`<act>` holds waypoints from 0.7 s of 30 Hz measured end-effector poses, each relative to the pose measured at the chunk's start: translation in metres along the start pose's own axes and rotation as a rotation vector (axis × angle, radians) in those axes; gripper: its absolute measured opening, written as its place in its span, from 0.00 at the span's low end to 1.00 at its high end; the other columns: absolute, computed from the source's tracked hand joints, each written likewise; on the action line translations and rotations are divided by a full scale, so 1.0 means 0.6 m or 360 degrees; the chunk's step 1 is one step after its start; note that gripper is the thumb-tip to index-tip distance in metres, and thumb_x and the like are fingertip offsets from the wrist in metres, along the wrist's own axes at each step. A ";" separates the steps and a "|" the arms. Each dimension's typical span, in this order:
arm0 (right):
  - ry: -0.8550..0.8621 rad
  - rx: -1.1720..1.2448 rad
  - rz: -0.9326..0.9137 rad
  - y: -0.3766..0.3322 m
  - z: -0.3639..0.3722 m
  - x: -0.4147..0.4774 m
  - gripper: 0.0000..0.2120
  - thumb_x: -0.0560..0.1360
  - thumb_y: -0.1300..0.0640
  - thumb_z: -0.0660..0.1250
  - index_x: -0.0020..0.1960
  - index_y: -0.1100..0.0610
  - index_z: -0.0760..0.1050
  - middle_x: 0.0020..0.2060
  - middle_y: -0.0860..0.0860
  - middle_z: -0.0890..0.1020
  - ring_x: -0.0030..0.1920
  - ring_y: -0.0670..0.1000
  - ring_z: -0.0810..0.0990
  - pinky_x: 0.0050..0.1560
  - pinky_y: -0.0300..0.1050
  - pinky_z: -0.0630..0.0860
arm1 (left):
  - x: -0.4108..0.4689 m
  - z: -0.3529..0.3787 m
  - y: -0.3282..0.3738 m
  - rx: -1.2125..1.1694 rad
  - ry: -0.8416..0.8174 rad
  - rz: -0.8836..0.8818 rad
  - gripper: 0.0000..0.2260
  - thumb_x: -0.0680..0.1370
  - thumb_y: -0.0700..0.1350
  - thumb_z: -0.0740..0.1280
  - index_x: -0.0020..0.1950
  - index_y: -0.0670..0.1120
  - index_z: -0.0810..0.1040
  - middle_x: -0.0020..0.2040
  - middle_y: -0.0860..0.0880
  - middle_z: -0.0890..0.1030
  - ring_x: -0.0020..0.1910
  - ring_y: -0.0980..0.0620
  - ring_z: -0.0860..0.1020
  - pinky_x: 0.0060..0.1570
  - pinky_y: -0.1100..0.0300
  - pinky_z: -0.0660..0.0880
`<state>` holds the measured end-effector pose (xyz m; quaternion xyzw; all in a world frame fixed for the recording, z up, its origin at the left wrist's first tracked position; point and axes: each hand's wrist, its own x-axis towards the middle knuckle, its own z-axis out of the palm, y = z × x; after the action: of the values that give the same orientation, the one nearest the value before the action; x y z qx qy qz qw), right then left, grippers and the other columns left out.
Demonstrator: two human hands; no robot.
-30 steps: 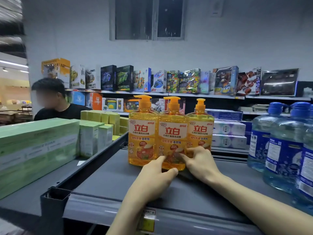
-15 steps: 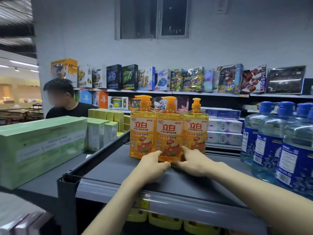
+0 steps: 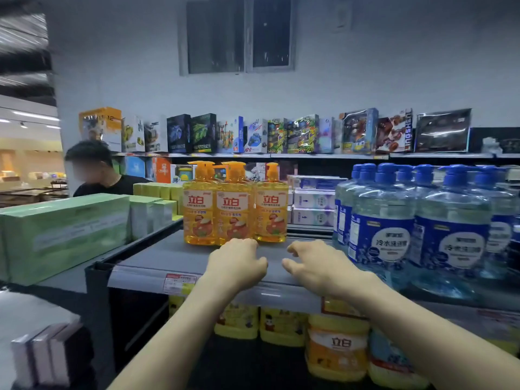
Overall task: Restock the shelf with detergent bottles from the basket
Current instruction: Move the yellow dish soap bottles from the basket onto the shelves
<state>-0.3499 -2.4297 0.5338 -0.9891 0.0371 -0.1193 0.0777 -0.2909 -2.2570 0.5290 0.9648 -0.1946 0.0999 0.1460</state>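
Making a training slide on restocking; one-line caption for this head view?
Both bare hands hover empty before three orange detergent bottles upright on the grey shelf.

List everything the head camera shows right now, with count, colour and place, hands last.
orange detergent bottles: at least three, orange with pump tops, upright at the back of the grey shelf
blue bottles: several, clear with blue caps, right on the shelf
green boxes: several, pale green, left shelf
toy boxes: a row, mixed colours, far upper shelf
white boxes: stacked, behind the orange bottles
yellow containers: several, lower shelf
price tag: one, red and white, shelf edge
person: one, dark top, behind left
left hand: empty, open
right hand: empty, open
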 end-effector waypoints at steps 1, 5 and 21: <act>0.0039 -0.0002 -0.0019 0.010 -0.007 -0.028 0.27 0.82 0.38 0.58 0.76 0.49 0.71 0.71 0.51 0.78 0.70 0.56 0.77 0.67 0.57 0.75 | -0.023 0.000 0.020 0.0041 0.0057 0.0014 0.20 0.81 0.57 0.61 0.68 0.49 0.77 0.64 0.47 0.81 0.63 0.45 0.79 0.59 0.50 0.77; 0.0218 -0.0073 -0.0041 0.071 -0.030 -0.152 0.25 0.83 0.39 0.58 0.75 0.50 0.72 0.67 0.54 0.80 0.67 0.58 0.78 0.65 0.58 0.77 | -0.116 0.016 0.108 0.0149 0.0151 0.0065 0.20 0.82 0.57 0.59 0.69 0.49 0.77 0.66 0.48 0.81 0.65 0.45 0.77 0.63 0.46 0.76; -0.0018 -0.0117 0.0550 0.415 0.029 -0.574 0.24 0.84 0.39 0.57 0.76 0.48 0.70 0.67 0.48 0.80 0.67 0.54 0.76 0.64 0.53 0.74 | -0.352 0.273 0.510 0.0022 -0.0324 0.0676 0.19 0.83 0.60 0.60 0.68 0.52 0.76 0.61 0.50 0.81 0.61 0.45 0.79 0.54 0.51 0.78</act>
<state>-0.6928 -2.6409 0.3976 -0.9708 0.2105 -0.0972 0.0612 -0.5832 -2.5063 0.3973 0.9083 -0.4061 0.0319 0.0948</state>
